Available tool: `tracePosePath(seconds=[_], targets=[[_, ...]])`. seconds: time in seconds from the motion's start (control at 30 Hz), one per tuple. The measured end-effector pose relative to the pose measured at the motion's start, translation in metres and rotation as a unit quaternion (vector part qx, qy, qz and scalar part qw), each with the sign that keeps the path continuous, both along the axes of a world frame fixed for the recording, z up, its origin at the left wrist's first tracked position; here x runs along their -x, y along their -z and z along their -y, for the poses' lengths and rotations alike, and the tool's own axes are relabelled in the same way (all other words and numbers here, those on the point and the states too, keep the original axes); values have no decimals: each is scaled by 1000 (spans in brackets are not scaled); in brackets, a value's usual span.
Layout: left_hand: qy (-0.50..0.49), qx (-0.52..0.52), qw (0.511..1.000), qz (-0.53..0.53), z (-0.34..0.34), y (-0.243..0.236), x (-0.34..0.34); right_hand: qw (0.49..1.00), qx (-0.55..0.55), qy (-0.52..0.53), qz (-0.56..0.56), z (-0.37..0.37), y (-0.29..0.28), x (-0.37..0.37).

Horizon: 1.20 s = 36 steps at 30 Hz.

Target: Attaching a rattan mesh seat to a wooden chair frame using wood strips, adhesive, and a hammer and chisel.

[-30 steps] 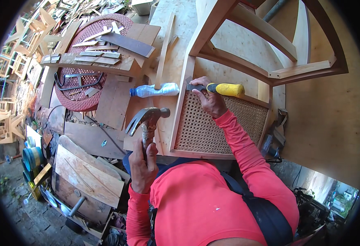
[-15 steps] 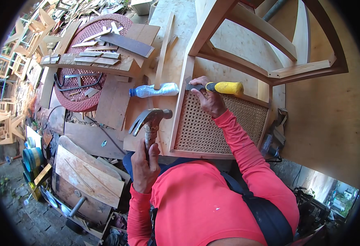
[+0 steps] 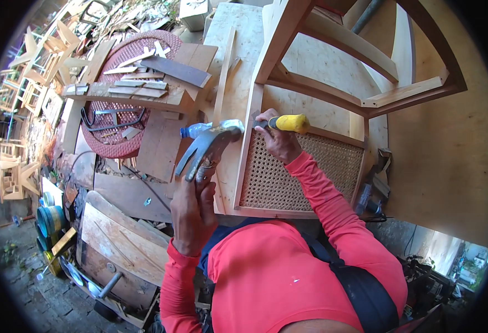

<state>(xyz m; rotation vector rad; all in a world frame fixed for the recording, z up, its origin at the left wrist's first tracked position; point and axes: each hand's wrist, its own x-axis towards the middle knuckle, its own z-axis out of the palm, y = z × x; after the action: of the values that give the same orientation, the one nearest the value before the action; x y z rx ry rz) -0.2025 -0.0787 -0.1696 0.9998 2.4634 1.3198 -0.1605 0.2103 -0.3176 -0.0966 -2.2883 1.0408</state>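
My left hand (image 3: 191, 216) grips a claw hammer (image 3: 213, 150), its head raised at the lower left of the yellow-handled tool. My right hand (image 3: 277, 141) is closed on that tool (image 3: 291, 123), whose dark end meets the inner edge of a wooden frame with woven cane (image 3: 310, 183), near its left rail. A clear plastic bottle (image 3: 194, 131) with blue at one end lies left of the frame, partly hidden by the hammer head. Above my right hand an open wooden chair frame (image 3: 344, 72) rises over the panel.
A plywood work surface (image 3: 233, 33) carries a long batten (image 3: 224, 66). To the left are scrap boards (image 3: 172, 69), a red woven oval top (image 3: 111, 145) and stacked wooden chair frames (image 3: 11, 172). Blue cans (image 3: 48, 222) stand lower left; a large plywood sheet (image 3: 438, 166) is at the right.
My left hand and hammer have risen toward the camera, the head shifting up and right over the bottle. The yellow handle in my right hand has tilted more upright and shifted slightly left.
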Motion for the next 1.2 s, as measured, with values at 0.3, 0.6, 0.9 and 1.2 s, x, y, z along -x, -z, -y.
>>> tracePosePath(seconds=[0.3,0.6,0.9,1.2], targets=[[121,-121,957,-234,-51,-123,10,999,-12,36,15,1,27,-1],[202,88,952,-212,-84,-116,11,998,-68,6,-16,-11,71,17],[12,-71,995,-65,-28,-96,15,989,141,-18,25,-17,4,-19],[-25,-25,997,74,1,-34,5,993,85,-69,50,-21,10,-15]])
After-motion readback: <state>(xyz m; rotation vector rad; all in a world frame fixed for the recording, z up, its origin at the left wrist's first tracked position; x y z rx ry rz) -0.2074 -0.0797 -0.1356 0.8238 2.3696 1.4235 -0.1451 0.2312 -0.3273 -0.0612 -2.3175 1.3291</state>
